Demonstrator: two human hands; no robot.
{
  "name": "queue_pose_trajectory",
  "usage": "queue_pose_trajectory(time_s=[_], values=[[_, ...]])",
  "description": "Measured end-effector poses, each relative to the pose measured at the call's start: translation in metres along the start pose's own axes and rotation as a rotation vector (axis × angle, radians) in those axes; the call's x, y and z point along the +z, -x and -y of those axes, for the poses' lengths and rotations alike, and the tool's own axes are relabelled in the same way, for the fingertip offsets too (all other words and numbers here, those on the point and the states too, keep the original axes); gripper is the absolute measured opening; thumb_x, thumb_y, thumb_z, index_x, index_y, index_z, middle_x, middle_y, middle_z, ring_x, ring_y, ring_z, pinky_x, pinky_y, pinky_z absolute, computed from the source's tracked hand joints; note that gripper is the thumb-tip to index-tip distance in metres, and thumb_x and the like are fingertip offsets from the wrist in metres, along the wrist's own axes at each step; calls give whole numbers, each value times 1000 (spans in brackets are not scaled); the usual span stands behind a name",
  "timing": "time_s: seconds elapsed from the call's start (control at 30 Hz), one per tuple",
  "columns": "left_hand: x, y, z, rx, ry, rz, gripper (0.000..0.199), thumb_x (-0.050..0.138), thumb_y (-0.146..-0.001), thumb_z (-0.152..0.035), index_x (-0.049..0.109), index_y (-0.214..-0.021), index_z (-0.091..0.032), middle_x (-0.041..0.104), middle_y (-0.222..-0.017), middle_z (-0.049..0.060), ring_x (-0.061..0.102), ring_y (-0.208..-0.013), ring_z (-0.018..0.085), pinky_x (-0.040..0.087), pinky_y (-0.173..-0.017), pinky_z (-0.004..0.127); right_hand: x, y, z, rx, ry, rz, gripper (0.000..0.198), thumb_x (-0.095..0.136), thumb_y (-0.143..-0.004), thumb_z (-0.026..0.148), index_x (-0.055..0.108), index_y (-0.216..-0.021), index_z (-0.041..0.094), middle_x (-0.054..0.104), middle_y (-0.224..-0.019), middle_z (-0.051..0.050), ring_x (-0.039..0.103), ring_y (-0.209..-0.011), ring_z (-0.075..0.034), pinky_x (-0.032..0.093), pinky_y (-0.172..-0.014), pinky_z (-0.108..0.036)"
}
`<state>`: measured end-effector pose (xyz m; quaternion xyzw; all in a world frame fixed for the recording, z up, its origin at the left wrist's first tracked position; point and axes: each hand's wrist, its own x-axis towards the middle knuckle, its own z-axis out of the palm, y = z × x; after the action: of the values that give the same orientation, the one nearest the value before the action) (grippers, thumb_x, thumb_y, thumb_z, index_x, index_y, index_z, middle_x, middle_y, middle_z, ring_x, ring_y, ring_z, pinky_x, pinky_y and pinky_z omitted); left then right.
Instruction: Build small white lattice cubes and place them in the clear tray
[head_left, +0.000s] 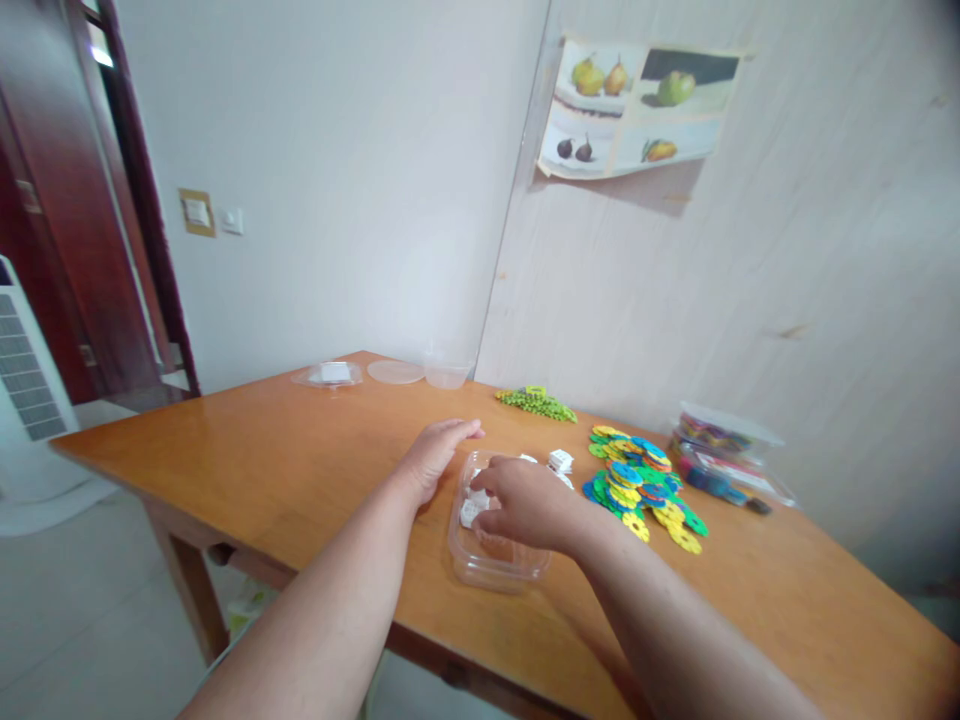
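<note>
A clear plastic container (499, 575) stands on the table in front of me, with small white pieces (472, 510) at its left side. My right hand (525, 500) reaches into it from the right. Its thumb and fingers are apart around the white pieces, and I see no firm grip on them. My left hand (435, 460) is just left of the container, fingers stretched forward and holding nothing. More white pieces (559, 461) lie beyond my right hand, outside the container. The right palm hides part of the container's inside.
Right of the container is a heap of yellow, blue and green notched discs (637, 480). Behind lie green linked pieces (536, 403). Filled clear boxes (724, 450) stand against the wall. Clear lids (396, 372) and a clear tub (448, 375) are at the table's back edge.
</note>
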<state>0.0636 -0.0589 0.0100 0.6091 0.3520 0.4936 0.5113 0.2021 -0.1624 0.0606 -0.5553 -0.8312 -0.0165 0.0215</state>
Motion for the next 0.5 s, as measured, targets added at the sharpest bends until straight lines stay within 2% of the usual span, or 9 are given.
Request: queue_pose_trajectory(time_s=[0.17, 0.33, 0.5], values=[[-1, 1, 1, 10, -8, 6, 37, 63, -73, -53, 74, -83, -19, 73, -105, 9, 59, -109, 29, 38, -95, 41, -6, 6, -26, 74, -164, -170, 33, 60, -81, 35, 69, -110, 23, 68, -97, -4, 61, -84, -17, 40, -71, -26], [-2, 0, 3, 6, -10, -7, 38, 63, -72, -55, 74, -84, -20, 73, -105, 8, 59, -109, 29, 38, -95, 41, -16, 19, -80, 257, -178, -240, 29, 57, -79, 24, 71, -104, 20, 70, -95, -5, 61, -83, -17, 40, -69, -25], [-2, 0, 3, -24, -28, 8, 37, 63, -72, -55, 74, -83, -21, 72, -107, 8, 57, -112, 29, 38, -93, 40, 0, 26, -124, 393, -179, -72, 33, 61, -74, 20, 72, -105, 19, 71, -97, -7, 62, -85, -19, 42, -73, -26]])
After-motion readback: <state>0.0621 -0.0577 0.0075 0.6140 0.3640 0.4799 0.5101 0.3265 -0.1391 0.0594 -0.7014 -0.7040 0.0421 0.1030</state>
